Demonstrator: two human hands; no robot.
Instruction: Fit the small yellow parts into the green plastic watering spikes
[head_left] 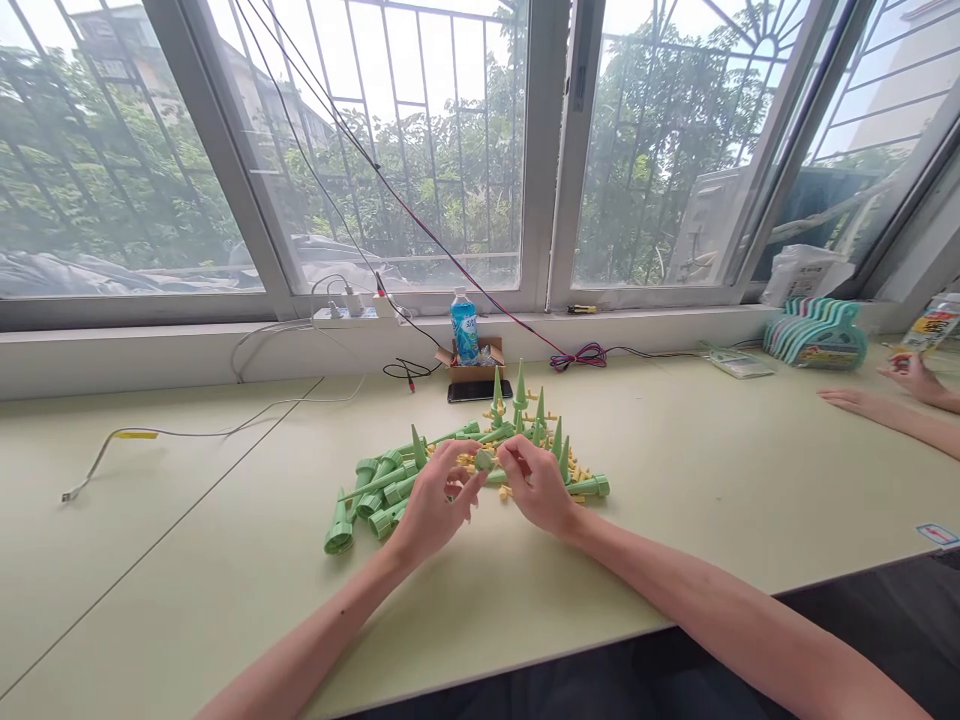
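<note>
My left hand [441, 492] grips a green plastic watering spike [484, 461] between thumb and fingers, its round end turned toward me. Close beside it, my right hand [537, 484] is closed in a pinch at the spike's side. A bit of yellow shows at its fingertips, probably a small yellow valve piece, mostly hidden by the fingers. Around both hands lies a pile of green spikes [390, 474], some lying flat. Several others stand point up [520, 388] behind my right hand. Small yellow plastic pieces [577, 470] are scattered among them.
Behind the pile are a black phone [480, 391], a small cardboard box [491, 372] and a blue-liquid bottle [465, 330]. A white cable [225, 433] crosses the table [187, 600] on the left. Teal hangers [817, 335] stand at right, near another person's hands [862, 403].
</note>
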